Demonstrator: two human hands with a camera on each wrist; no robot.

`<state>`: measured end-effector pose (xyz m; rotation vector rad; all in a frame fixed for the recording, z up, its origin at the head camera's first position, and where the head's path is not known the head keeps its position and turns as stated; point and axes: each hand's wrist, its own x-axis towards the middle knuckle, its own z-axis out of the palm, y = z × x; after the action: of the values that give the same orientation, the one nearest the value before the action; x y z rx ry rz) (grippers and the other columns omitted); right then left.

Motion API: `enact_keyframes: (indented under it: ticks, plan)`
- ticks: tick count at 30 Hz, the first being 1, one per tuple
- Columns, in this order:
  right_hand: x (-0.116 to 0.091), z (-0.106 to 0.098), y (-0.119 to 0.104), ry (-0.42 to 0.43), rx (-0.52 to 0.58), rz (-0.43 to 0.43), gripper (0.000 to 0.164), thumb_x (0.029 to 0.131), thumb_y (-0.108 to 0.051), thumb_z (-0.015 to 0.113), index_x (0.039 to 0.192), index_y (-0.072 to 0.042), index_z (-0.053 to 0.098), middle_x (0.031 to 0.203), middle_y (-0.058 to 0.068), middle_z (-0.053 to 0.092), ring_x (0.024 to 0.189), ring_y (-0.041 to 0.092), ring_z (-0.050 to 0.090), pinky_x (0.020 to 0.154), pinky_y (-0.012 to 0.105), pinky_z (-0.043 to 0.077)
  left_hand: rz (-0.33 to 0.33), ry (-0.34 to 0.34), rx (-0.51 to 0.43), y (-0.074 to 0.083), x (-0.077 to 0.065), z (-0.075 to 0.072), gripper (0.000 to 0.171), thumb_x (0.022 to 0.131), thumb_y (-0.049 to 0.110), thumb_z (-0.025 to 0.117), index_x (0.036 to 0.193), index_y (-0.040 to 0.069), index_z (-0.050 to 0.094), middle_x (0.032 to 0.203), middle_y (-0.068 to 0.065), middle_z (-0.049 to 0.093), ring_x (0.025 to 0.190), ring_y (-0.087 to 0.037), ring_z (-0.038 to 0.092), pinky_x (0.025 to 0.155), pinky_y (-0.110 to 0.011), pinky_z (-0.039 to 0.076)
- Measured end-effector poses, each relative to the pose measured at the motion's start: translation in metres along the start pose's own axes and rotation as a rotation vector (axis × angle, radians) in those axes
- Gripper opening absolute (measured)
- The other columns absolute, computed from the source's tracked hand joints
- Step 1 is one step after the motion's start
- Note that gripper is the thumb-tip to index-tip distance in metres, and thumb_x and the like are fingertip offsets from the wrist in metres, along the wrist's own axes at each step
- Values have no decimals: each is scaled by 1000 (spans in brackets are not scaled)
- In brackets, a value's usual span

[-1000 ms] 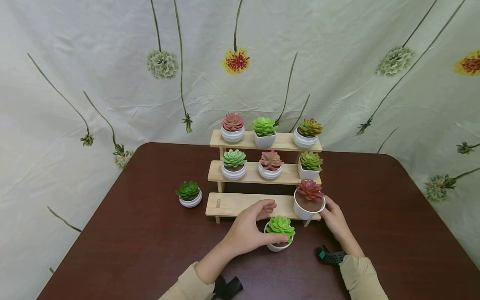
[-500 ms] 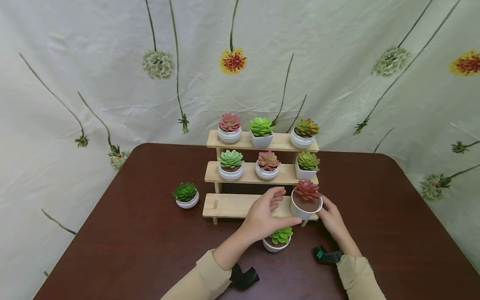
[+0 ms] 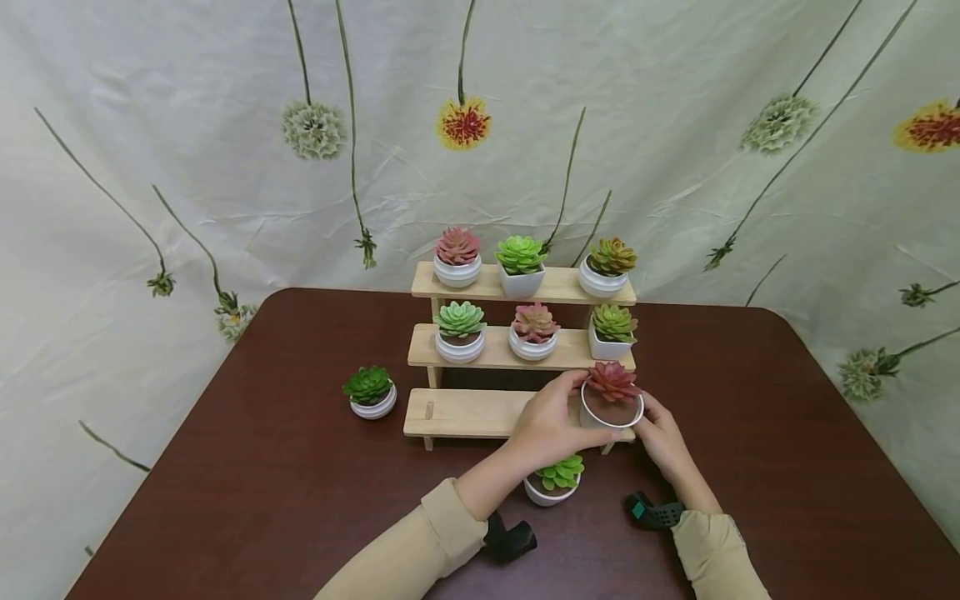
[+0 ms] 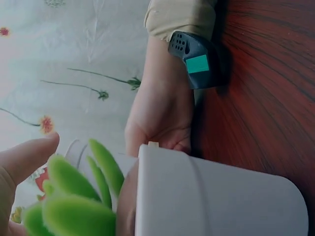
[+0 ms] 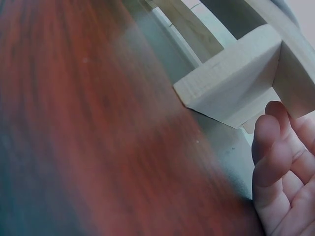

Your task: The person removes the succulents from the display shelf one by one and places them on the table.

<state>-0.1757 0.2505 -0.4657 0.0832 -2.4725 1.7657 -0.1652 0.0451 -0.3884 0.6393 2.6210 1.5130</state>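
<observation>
Your left hand curled round white pot with red plant, thumb in front, at right end of bottom shelf. Your right hand at pot's right side; cannot tell if gripping. Bright green plant in front, on worktop.
</observation>
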Motion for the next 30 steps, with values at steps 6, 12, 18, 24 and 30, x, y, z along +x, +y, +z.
enact_keyframes:
  ticks: [6, 12, 18, 24, 30]
  plan:
    - [0, 0, 0, -8, 12, 4, 36, 92, -6, 53, 126, 6, 52, 110, -7, 56, 97, 1, 48, 81, 15, 40, -7, 23, 72, 4, 4, 5, 79, 67, 41, 83, 133, 16, 49, 126, 1, 56, 117, -15, 51, 97, -32, 41]
    - [0, 0, 0, -20, 0, 2, 37, 95, -9, 52, 128, 5, 51, 117, 3, 55, 100, -1, 48, 84, 14, 39, -30, 33, 113, 5, 7, 8, 79, 65, 44, 84, 132, 16, 50, 123, -1, 58, 113, -18, 54, 93, -34, 44]
    - [1, -1, 1, -34, -19, -2, 38, 97, -12, 50, 131, 5, 49, 126, 17, 52, 101, -1, 47, 86, 15, 39, -27, 10, 140, 4, 10, 9, 79, 65, 47, 83, 131, 17, 51, 121, 0, 59, 111, -16, 54, 91, -32, 45]
    - [1, -1, 0, -24, -12, -6, 37, 96, -11, 51, 129, 6, 50, 125, 15, 53, 101, -3, 48, 86, 13, 38, -22, 10, 126, 3, 10, 9, 78, 66, 48, 82, 130, 17, 51, 121, 0, 59, 111, -16, 55, 92, -32, 44]
    - [1, 0, 1, -12, 3, 4, 37, 94, -8, 53, 128, 7, 51, 119, 6, 56, 99, -1, 49, 84, 14, 39, -30, 32, 98, 5, 7, 9, 80, 67, 48, 81, 133, 16, 49, 124, -1, 57, 113, -17, 53, 93, -34, 44]
